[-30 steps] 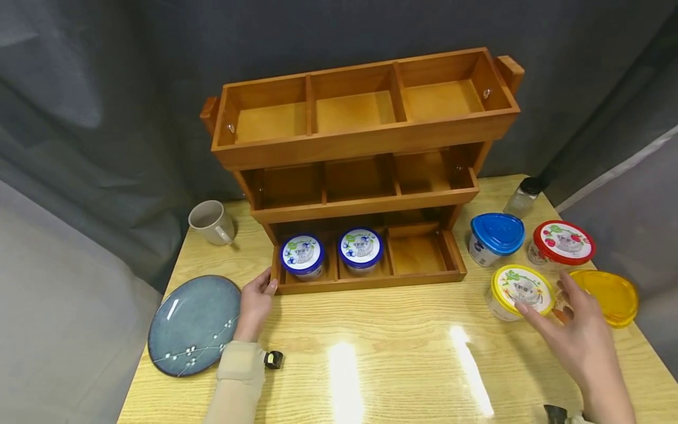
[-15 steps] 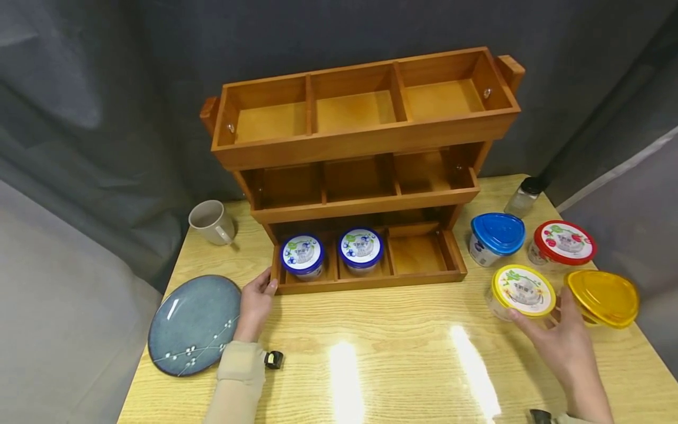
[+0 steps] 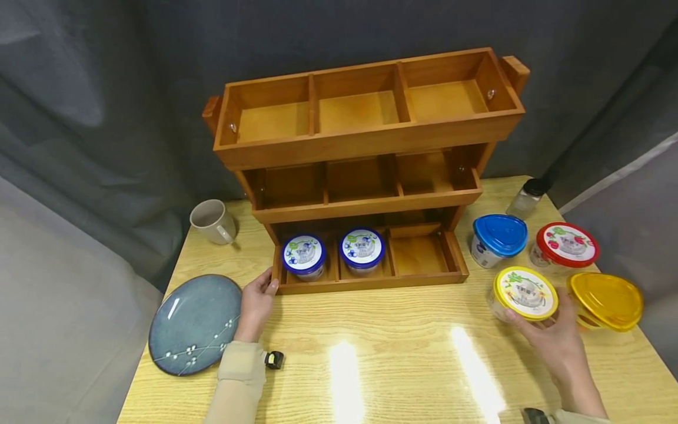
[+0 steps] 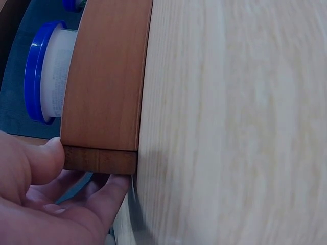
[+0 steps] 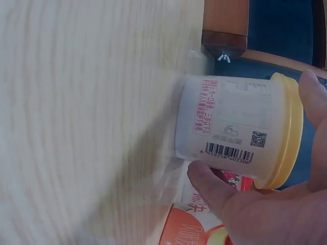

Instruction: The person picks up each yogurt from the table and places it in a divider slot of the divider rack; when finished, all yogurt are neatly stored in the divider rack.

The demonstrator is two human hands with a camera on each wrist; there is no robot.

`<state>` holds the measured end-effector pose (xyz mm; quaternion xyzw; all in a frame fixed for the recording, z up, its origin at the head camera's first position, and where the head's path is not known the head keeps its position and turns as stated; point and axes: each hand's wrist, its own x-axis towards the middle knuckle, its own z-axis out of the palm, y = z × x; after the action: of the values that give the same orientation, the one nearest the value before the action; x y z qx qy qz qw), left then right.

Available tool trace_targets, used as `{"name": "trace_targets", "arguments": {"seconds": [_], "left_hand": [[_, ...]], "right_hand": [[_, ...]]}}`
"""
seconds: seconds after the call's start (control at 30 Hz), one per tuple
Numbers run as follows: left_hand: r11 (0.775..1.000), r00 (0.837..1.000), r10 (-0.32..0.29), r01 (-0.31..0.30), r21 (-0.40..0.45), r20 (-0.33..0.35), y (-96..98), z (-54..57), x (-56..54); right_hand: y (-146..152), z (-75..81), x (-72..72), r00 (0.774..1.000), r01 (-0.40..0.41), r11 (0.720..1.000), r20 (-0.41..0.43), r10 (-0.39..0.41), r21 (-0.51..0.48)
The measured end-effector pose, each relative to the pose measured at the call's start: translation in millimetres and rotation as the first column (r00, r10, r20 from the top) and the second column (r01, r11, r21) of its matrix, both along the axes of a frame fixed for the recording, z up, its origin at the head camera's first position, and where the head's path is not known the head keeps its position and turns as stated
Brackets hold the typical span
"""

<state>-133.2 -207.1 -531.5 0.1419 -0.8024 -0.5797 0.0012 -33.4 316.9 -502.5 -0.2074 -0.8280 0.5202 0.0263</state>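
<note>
At the table's (image 3: 392, 330) right side, the right hand (image 3: 558, 341) grips the yellow-lidded tub (image 3: 526, 292), whose side bears red Chinese characters, a QR code (image 5: 258, 139) and a barcode (image 5: 229, 152); Chinese print also marks its lid. Three other tubs stand near it: blue-lidded (image 3: 499, 235), red-lidded (image 3: 568, 244) and amber-lidded (image 3: 606, 300). The left hand (image 3: 256, 306) pinches the bottom left corner of a wooden rack (image 3: 365, 139) with three tiers, three compartments each; two berry-labelled tubs (image 3: 303, 254) occupy the bottom tier's left and middle ones.

Left hand (image 3: 258, 303) and right hand (image 3: 553, 338) both grip, well apart.
</note>
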Motion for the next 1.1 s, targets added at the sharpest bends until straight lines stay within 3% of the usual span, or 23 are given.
{"name": "trace_targets", "arguments": {"seconds": [0.2,0.43,0.7,1.1], "left_hand": [[1.000,1.000,0.001,-0.001,0.006,0.000,-0.6,-0.1,-0.3],[1.000,1.000,0.003,-0.004,0.020,0.004,0.1,-0.5,-1.2],[1.000,1.000,0.005,-0.005,0.026,0.012,-0.2,-0.5,-1.2],[1.000,1.000,0.008,-0.009,0.012,0.005,-0.9,-1.1,-1.7]], "right_hand": [[-0.8,-4.7,-1.2,1.000,0.008,1.000,-0.013,-0.008,0.015],[1.3,-6.5,-3.0,1.000,0.001,1.000,0.024,0.000,-0.023],[0.9,-9.4,-7.8,0.998,0.032,0.999,0.046,-0.032,0.010],[-4.7,0.1,-1.7,0.996,0.027,0.999,0.080,-0.030,0.033]]}}
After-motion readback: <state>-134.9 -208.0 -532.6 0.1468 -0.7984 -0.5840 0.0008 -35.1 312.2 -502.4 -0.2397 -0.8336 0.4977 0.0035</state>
